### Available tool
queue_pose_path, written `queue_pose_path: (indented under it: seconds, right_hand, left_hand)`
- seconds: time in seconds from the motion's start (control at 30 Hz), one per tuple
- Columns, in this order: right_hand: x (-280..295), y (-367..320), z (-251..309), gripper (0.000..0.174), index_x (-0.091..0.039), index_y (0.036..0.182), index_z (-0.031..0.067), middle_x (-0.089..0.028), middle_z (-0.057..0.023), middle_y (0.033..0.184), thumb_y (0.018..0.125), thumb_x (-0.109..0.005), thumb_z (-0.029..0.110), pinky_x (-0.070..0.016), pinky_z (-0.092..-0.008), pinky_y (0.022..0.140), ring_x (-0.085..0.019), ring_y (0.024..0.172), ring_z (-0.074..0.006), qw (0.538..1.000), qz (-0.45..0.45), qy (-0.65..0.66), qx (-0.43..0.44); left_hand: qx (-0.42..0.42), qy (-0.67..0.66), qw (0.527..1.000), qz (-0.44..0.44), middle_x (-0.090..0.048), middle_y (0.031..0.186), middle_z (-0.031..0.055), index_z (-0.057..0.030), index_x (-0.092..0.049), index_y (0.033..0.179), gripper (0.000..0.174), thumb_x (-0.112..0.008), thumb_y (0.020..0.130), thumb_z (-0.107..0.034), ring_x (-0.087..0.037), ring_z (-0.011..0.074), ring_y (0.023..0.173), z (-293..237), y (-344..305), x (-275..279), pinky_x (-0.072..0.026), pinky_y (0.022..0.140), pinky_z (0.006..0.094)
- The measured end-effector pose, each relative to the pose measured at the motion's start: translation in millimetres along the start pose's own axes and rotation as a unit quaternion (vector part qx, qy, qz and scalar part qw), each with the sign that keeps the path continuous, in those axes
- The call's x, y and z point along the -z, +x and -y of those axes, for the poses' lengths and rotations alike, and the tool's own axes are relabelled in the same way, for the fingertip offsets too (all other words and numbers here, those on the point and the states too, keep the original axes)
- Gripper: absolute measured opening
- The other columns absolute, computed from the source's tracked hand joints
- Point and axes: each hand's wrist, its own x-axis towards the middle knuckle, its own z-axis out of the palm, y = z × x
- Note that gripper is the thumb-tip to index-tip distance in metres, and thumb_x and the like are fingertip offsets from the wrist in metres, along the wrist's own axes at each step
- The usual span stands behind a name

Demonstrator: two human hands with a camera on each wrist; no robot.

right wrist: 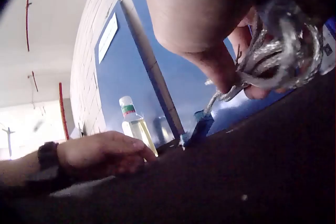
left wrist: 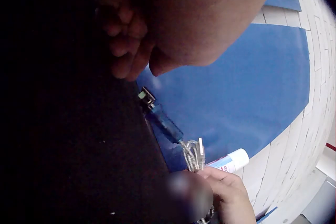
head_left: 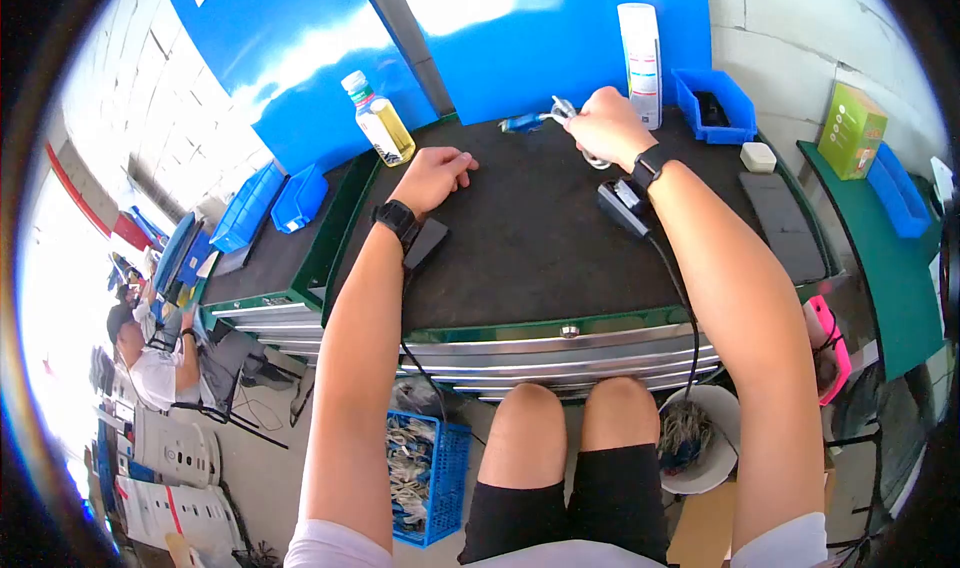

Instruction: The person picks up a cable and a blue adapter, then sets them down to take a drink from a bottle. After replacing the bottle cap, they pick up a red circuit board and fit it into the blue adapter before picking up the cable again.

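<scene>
My right hand [head_left: 612, 128] pinches a coiled, clear-sheathed grey adapter cable [right wrist: 281, 58] over the far part of the dark mat [head_left: 520, 258]. At the cable's far end a translucent blue connector [left wrist: 167, 125] with a metal end points left, low at the mat. In the left wrist view a slim metal plug [left wrist: 200, 146] sticks out beside the coil. My left hand [head_left: 437, 178] rests on the mat at the left, fingers loosely curled, holding nothing. A bottle of yellow liquid [head_left: 383, 128] stands just beyond it.
Behind the right hand stands a white spray can [head_left: 641, 63], with a blue bin [head_left: 735, 118] beside it. A small white box [head_left: 758, 157] and a dark flat panel [head_left: 782, 226] lie at right. Black wired devices [head_left: 625, 208] sit near both wrists. Blue panels [head_left: 560, 28] back the bench.
</scene>
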Motion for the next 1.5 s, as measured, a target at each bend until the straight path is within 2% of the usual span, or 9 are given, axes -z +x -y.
queue_pose_path:
  seconds: [0.03,0.1,0.13,0.37,0.67,0.77,1.03,1.3,1.5]
  right_hand:
    - [0.8,-1.7,1.2,0.033,-0.074,0.101,-0.0126,-0.077,-0.0365,0.107,0.09,-0.07,0.018,-0.0629,-0.05,0.09,-0.08,0.103,-0.0437,1.0,0.002,-0.001,0.003]
    - [0.7,-5.6,3.6,0.025,-0.076,0.086,-0.0084,-0.077,-0.0187,0.079,0.096,-0.071,0.013,-0.0572,-0.0381,0.059,-0.076,0.065,-0.0232,0.978,0.033,0.195,-0.063]
    - [3.1,-6.9,6.1,0.021,-0.072,0.099,-0.011,-0.076,-0.0182,0.081,0.1,-0.068,0.01,-0.0582,-0.0353,0.056,-0.077,0.068,-0.0234,0.97,0.069,0.222,-0.077]
    - [5.2,-15.1,13.7,0.05,-0.048,0.149,-0.0096,-0.077,-0.0237,0.096,0.107,-0.065,0.012,-0.0604,-0.0367,0.059,-0.079,0.077,-0.0258,0.938,0.183,0.286,-0.068]
    - [2.2,-20.8,32.8,0.039,-0.048,0.149,0.0095,-0.079,-0.0188,0.106,0.113,-0.06,0.01,-0.0607,-0.0329,0.064,-0.077,0.079,-0.0208,0.898,-0.008,0.41,0.16]
    - [-0.8,-22.8,39.0,0.04,-0.045,0.151,0.0114,-0.077,-0.0183,0.109,0.113,-0.057,0.007,-0.0613,-0.0339,0.065,-0.077,0.078,-0.0215,0.888,-0.029,0.434,0.15]
    - [-5.9,-19.7,15.2,0.035,-0.057,0.148,0.0106,-0.075,-0.0164,0.103,0.113,-0.056,0.013,-0.0613,-0.0359,0.067,-0.075,0.079,-0.0229,0.922,0.223,0.308,-0.072]
    - [-6.4,-34.7,33.4,0.038,-0.056,0.15,0.011,-0.075,-0.0162,0.1,0.112,-0.054,0.009,-0.0598,-0.0341,0.061,-0.075,0.074,-0.0215,0.939,0.159,0.301,0.045]
    - [-9.7,-37.4,37.5,0.047,-0.059,0.156,0.0141,-0.076,-0.0123,0.1,0.111,-0.05,0.007,-0.0598,-0.0313,0.067,-0.075,0.077,-0.017,0.928,0.301,0.211,0.057]
  left_hand:
    - [0.001,-0.002,1.0,-0.003,-0.07,0.085,0.0005,0.0003,-0.078,0.115,0.035,-0.059,0.113,-0.029,-0.059,0.0089,0.075,2.2,1.2,-0.1,-0.0488,0.069,0.0264]
    - [-0.005,-0.02,1.0,-0.001,-0.07,0.085,0.0009,-0.0001,-0.079,0.114,0.034,-0.06,0.113,-0.029,-0.06,0.0089,0.075,7.0,3.5,-0.6,-0.0488,0.069,0.0263]
    - [-0.002,-0.021,1.0,-0.004,-0.07,0.085,0.0009,-0.0001,-0.079,0.114,0.034,-0.06,0.113,-0.029,-0.06,0.0089,0.075,6.5,2.9,-0.6,-0.0488,0.069,0.0263]
    - [-0.006,-0.019,1.0,-0.009,-0.071,0.085,0.0021,0.0004,-0.079,0.114,0.034,-0.06,0.113,-0.028,-0.061,0.0096,0.074,3.9,1.7,-1.6,-0.0491,0.069,0.0269]
    - [-0.026,-0.001,1.0,-0.01,-0.074,0.086,0.0056,0.0017,-0.08,0.113,0.035,-0.061,0.109,-0.028,-0.065,0.0132,0.076,2.0,0.4,0.4,-0.0522,0.072,0.0302]
    - [-0.033,0.001,0.999,-0.022,-0.076,0.086,0.008,0.0035,-0.079,0.113,0.036,-0.062,0.109,-0.028,-0.068,0.0162,0.078,5.6,1.0,0.9,-0.054,0.074,0.0329]
    - [-0.031,0.007,0.999,-0.029,-0.077,0.086,0.0086,0.0027,-0.08,0.111,0.035,-0.064,0.107,-0.029,-0.069,0.0156,0.08,6.6,1.8,-0.5,-0.0538,0.074,0.0323]
    - [-0.035,-0.001,0.999,-0.026,-0.076,0.084,0.0087,0.0033,-0.08,0.11,0.035,-0.065,0.106,-0.028,-0.067,0.0158,0.075,9.5,3.1,-1.3,-0.053,0.073,0.0322]
    - [-0.045,0.023,0.998,-0.034,-0.077,0.085,0.0097,0.0021,-0.081,0.11,0.035,-0.066,0.105,-0.029,-0.071,0.0178,0.079,9.5,3.1,-1.0,-0.0552,0.076,0.0338]
